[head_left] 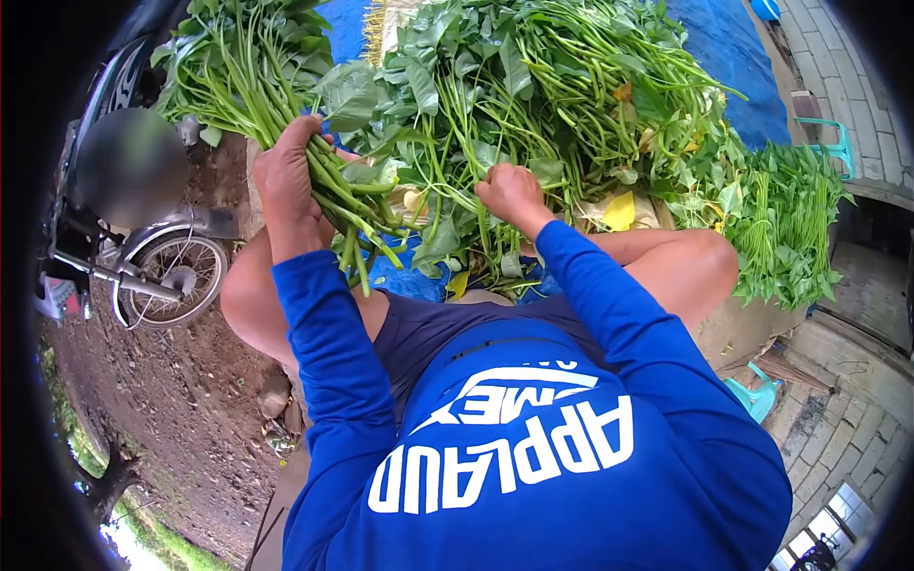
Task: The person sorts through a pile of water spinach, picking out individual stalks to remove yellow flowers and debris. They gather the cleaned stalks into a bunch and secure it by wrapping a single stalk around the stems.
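Gripping a bundle of green stems (354, 205), the left hand (286, 181) is closed around it, above the left knee (249, 295). The right hand (512, 195) is curled shut, pinching stalks (468, 133) at the leafy pile (571, 86) on the blue tarp (724, 57).

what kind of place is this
Likely an outdoor yard or roadside spot where leafy greens are sorted: heaps of greens lie on a blue tarp next to bare dirt ground, with a motorbike parked beside. The left hand grips a bunch of stalks.
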Motion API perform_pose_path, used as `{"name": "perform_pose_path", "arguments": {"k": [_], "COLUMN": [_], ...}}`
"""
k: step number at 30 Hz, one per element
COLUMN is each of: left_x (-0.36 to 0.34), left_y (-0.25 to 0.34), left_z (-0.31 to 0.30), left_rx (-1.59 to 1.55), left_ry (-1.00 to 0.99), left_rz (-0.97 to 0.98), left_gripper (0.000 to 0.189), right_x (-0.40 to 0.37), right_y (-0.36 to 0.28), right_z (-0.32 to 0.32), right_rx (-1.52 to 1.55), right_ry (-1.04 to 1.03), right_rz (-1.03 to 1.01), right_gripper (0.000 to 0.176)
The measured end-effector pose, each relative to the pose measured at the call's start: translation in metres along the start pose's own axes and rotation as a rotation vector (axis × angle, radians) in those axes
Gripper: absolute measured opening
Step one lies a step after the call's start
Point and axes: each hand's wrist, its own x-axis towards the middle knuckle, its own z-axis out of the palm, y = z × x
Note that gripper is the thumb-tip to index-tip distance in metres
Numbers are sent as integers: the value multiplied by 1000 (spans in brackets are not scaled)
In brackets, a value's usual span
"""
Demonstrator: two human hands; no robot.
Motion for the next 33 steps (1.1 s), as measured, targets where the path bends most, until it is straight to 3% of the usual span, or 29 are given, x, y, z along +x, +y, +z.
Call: {"name": "perform_pose_path", "arguments": {"k": [1,4,7,9,11,12,13,17,19,22,28,30,33], "left_x": [-6,-6,1,-4,-3,0,2,3,2,-7,-18,-19,-19], "left_y": [0,-15,-32,-34,-34,-38,-42,-48,-52,-49,-61,-74,-102], "left_z": [-1,-9,-13,-10,-8,-11,-14,-10,-4,4,29,30,48], "left_rx": [-20,-111,-224,-201,-142,-138,-136,-113,-152,-155,-216,-187,-307], "left_ry": [-5,-37,-84,-91,-99,-119,-138,-118,-127,-172,-219,-326,-349], "left_rz": [-16,-43,-89,-138,-124,-146,-165,-149,-153,-135,-220,-277,-333], "left_gripper": [18,17,14,7,13,16,18,21,20,18,21,23,27], "right_x": [-6,-4,2,9,22,22,20,8,-23,-51,-79,-92,-83], "right_y": [-6,-1,-6,-3,5,-9,-9,-12,-24,-20,-12,-12,-48], "right_z": [4,33,32,21,6,-24,-41,-158,-229,-286,-307,-291,-277], "right_rx": [-83,45,27,-112,-140,38,165,663,778,947,1264,1323,1347], "right_ry": [-18,296,411,293,163,2,68,-9,-4,62,193,282,438], "right_rz": [34,-143,-221,-172,-187,-42,-69,-71,-11,-12,-146,-180,-292], "right_gripper": [26,24,25,20,22,25,25,23,25,24,21,21,22]}}
